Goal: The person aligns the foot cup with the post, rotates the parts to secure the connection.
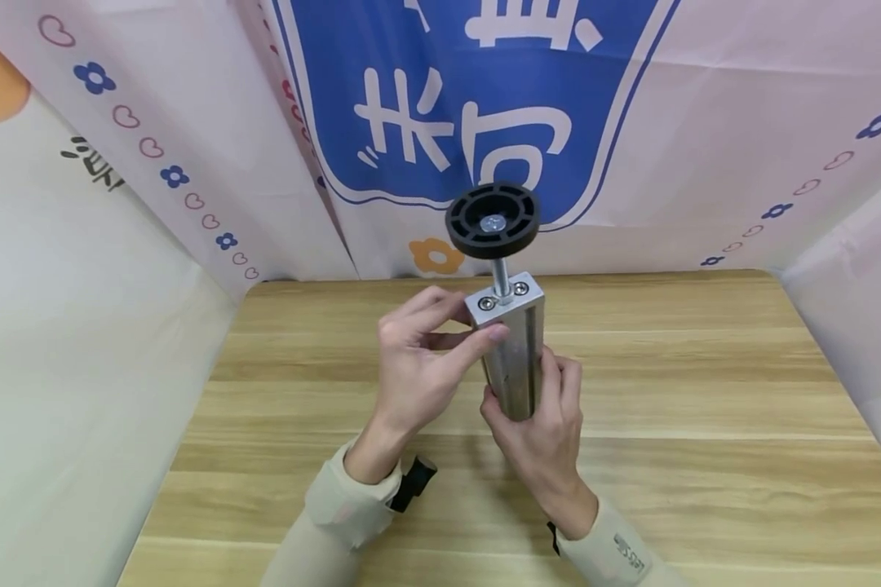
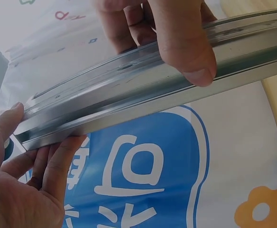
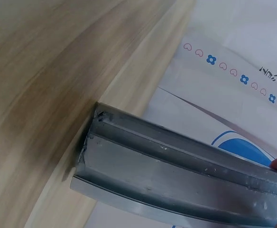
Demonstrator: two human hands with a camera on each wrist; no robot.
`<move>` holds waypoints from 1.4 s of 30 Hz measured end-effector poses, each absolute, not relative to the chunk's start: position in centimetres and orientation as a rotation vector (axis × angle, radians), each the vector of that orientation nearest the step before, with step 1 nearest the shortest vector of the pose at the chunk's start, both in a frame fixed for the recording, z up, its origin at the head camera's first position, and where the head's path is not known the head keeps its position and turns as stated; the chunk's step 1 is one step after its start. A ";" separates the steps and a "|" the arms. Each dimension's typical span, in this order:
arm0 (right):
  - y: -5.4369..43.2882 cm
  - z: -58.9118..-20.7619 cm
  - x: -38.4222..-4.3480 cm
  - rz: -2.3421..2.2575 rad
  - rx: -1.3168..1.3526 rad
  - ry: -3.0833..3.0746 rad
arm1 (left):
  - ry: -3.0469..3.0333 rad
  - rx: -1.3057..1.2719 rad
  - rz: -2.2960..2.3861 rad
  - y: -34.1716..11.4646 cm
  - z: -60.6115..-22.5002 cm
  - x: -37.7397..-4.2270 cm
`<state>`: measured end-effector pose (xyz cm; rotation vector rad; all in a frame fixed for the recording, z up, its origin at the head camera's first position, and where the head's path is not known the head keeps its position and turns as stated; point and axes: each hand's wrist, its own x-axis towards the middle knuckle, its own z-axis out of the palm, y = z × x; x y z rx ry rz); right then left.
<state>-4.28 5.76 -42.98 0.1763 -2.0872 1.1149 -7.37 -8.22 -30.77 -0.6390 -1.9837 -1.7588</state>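
Note:
A silver aluminum profile [image 1: 512, 367] with lengthwise grooves stands nearly upright in the head view. On its top end plate [image 1: 505, 299], between two screws, a threaded rod [image 1: 501, 277] carries a round black leveling foot [image 1: 477, 242]. My left hand [image 1: 418, 367] pinches the profile just below the plate, thumb across the near face and fingers behind. Lower down, my right hand [image 1: 546, 432] grips it from the right; in the left wrist view that hand's thumb [image 2: 188, 47] lies along a groove. The profile's bottom end [image 3: 88, 147] is right at the wooden tabletop in the right wrist view.
The wood-grain table [image 1: 705, 391] stretches to either side of the profile. Behind it hangs a white printed cloth [image 1: 705, 163] with a blue sign panel [image 1: 426, 81], and white cloth walls [image 1: 66, 342] close in both sides. A black strap piece [image 1: 414, 481] sits at the left cuff.

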 end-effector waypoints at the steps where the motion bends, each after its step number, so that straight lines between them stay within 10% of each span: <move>1: 5.7 -43.0 -4.2 1.114 0.175 -2.088 | -1.982 -0.636 -1.760 -8.2 -30.8 -7.3; 42: 8.1 -41.3 -4.7 0.952 0.472 -2.047 | -1.736 -0.398 -1.922 -9.3 -31.9 -5.9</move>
